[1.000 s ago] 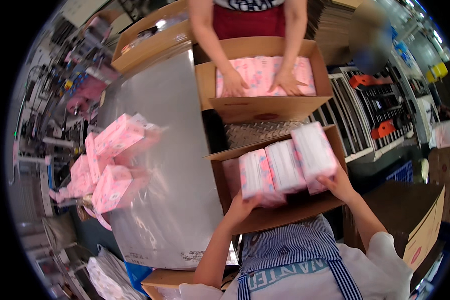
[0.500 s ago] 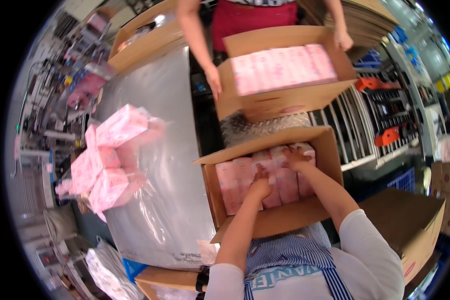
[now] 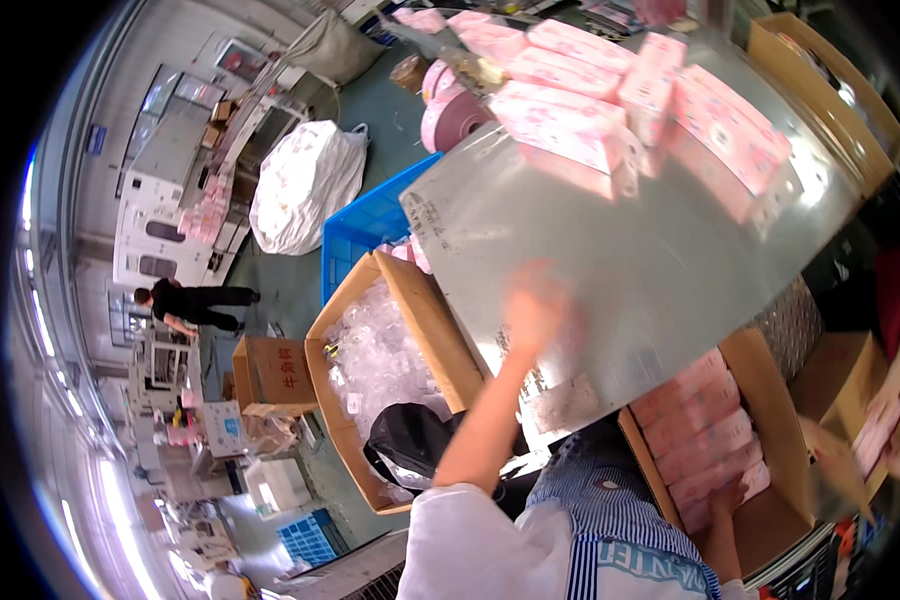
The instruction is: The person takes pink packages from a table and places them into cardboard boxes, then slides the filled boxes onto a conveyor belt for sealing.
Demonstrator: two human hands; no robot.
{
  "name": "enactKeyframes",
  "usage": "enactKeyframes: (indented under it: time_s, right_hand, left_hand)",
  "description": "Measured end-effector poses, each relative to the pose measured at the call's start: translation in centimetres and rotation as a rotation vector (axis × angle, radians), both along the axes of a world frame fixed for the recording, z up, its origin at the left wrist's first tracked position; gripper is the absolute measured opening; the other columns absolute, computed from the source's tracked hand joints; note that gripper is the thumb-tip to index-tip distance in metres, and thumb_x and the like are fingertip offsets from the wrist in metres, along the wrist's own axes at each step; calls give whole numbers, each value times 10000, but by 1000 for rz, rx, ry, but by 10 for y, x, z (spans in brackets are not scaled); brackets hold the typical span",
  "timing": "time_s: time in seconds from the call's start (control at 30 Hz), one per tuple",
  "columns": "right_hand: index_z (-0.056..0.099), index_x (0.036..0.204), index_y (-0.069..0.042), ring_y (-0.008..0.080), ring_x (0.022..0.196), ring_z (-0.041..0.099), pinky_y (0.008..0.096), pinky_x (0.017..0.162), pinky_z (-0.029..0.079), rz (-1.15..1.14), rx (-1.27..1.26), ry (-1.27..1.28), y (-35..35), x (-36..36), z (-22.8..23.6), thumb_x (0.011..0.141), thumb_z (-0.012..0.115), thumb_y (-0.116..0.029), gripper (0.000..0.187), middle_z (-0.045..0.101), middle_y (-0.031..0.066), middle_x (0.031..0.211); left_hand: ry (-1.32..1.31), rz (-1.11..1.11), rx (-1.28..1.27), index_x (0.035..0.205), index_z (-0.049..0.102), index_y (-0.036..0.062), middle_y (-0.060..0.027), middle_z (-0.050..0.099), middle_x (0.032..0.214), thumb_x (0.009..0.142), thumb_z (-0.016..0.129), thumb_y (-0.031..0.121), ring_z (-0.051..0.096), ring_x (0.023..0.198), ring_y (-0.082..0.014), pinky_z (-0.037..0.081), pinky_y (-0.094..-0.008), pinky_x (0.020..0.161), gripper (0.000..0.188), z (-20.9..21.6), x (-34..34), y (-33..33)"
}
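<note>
Pink packs against right grip

Left forearm was stretched forward, left hand was motion-blurred, right forearm was held low, right hand was only partly visible.

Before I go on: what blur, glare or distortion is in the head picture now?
Head view: the left hand is smeared, the right hand clearer; head view: white glare on the metal table beside the pink packs; head view: strip lights at left look washed out, lines bowing near the rim.
</note>
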State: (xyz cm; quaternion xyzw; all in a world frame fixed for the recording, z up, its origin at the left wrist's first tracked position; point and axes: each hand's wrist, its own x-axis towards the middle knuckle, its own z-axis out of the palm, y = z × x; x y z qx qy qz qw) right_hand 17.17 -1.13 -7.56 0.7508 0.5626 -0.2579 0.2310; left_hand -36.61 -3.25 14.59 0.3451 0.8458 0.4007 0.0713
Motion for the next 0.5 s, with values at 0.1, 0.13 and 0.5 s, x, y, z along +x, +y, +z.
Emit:
enactKeyframes:
  time_s: [0.1,0.13,0.5]
  right_hand:
    - [292,1414,-78,319,1086,535,416,852,485,392,346,430,24,97,-105,743,660,-163,770,489,232,1234]
    - [326,1387,-65,283,955,556,391,730,482,133,173,434,42,108,-117,754,641,-161,714,530,196,1132]
    - [525,1127,-83,147,625,585,267,431,391,-129,-244,617,102,-28,-28,845,596,-194,311,598,44,869]
  left_hand:
    - [392,680,64,893,652,23,-145,626,957,691,510,-32,584,848,-292,473,-387,770,252,-17,-143,-111]
    - [447,813,12,904,660,33,-151,631,921,675,500,-39,588,870,-316,471,-393,798,289,-43,-184,-154]
    - [-780,1417,328,1140,468,56,-100,569,1041,698,794,285,549,871,-252,477,-392,631,595,-140,-261,-246]
